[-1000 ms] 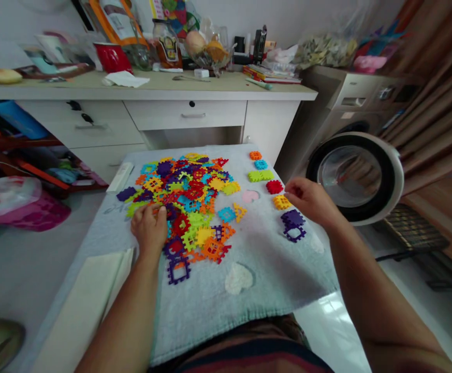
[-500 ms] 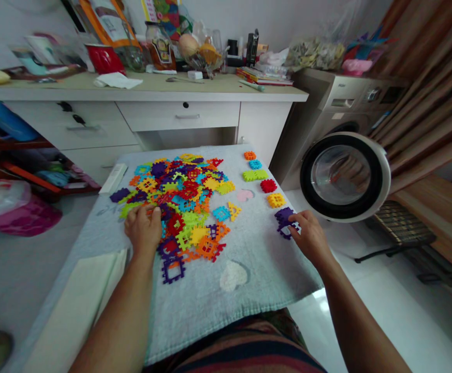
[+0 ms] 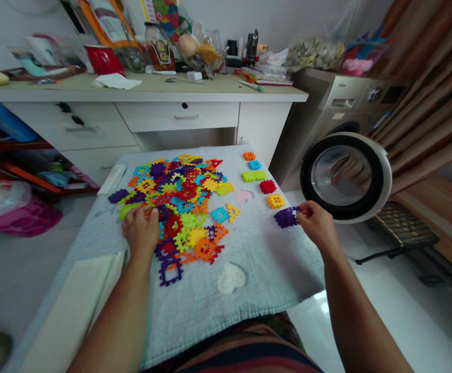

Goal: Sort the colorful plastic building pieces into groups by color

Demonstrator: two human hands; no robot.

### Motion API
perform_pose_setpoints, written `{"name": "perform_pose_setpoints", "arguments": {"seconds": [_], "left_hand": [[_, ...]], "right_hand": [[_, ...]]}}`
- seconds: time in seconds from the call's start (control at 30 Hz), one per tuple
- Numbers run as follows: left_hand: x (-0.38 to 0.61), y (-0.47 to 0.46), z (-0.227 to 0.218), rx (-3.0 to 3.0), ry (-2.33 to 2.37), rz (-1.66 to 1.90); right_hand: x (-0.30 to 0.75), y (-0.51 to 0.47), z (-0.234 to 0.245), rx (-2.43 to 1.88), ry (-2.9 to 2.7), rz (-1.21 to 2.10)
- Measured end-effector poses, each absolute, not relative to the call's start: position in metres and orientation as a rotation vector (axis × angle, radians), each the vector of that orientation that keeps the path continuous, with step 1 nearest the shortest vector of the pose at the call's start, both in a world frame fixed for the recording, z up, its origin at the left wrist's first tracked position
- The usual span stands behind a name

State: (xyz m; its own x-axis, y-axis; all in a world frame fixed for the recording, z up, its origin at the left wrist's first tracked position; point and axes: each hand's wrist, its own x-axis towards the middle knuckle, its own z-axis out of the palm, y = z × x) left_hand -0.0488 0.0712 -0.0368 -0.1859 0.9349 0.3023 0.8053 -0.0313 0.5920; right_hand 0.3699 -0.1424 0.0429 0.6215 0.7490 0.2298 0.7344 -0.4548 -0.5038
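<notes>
At the right side of the cloth-covered table, my right hand (image 3: 317,224) pinches the edge of a purple interlocking plastic building piece (image 3: 287,217). Its near end meets the fingertips, and a dark shadow falls on the cloth below. A short column of pieces runs away from it: a yellow one (image 3: 275,201), a red one (image 3: 267,187), a green pair (image 3: 254,176), a blue one (image 3: 254,165) and an orange one (image 3: 249,156). My left hand (image 3: 142,228) lies with curled fingers against the left edge of a mixed pile of pieces (image 3: 187,207). Whatever its fingertips hold is hidden.
A blue square piece (image 3: 220,214) and a yellow triangle (image 3: 232,212) lie beside the pile. A white box (image 3: 112,180) is at the table's far left. Beyond stand a cluttered counter (image 3: 210,96) and a washing machine with its round door (image 3: 344,176) open.
My right hand has shifted slightly right and away from me, and the purple piece now looks flatter, with its frame-like lower part no longer visible. My left hand has stayed by the pile.
</notes>
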Motion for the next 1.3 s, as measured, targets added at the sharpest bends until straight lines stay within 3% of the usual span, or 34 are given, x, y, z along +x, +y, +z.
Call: {"name": "perform_pose_setpoints", "arguments": {"seconds": [0.83,1.3], "left_hand": [[-0.052,0.073,-0.038,1.899,2.010,1.106],[-0.054,0.076,-0.043,1.903,1.997,1.127]], "right_hand": [[0.345,-0.143,-0.022,-2.275,-1.334,-0.093],[0.349,-0.140,-0.030,-2.198,-1.344,-0.129]]}}
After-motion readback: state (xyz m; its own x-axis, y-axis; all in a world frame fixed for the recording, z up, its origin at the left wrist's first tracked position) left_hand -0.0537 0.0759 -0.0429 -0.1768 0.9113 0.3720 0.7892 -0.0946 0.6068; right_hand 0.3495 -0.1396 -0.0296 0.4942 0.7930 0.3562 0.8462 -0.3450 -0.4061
